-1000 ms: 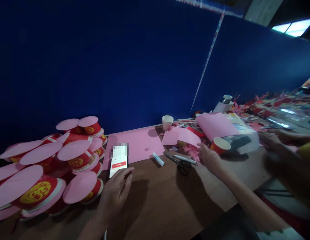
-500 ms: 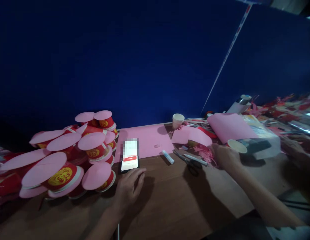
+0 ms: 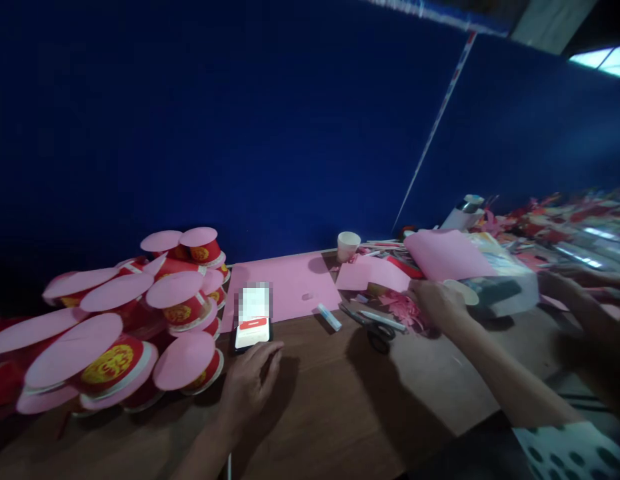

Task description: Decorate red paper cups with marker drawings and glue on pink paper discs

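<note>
At the lower edge of a lit smartphone (image 3: 253, 338) rests my left hand (image 3: 253, 377), palm down with its fingers stretched out. The phone's screen is partly blurred out. My right hand (image 3: 435, 303), on an arm with a dotted sleeve (image 3: 565, 453), has curled fingers beside pink fringed paper (image 3: 403, 310) and a curved pink paper piece (image 3: 383, 273). What its fingers hold, if anything, is hidden. Just behind this hand is the pale round opening of a paper cup (image 3: 463, 292). Black-handled scissors (image 3: 377, 333) and a white pen (image 3: 383, 321) lie left of it.
Red cups with pink paper discs (image 3: 185, 360) are piled at the left. A pink sheet (image 3: 290, 287), a small white tube (image 3: 329, 317) and a white cup (image 3: 348, 245) are near the blue wall (image 3: 240, 133). Another person's blurred hand (image 3: 573, 300) is at the right.
The view has shifted a little, so most things sit slightly further left. My hands keep about the same places relative to the phone and paper. The other person's hand has moved.
</note>
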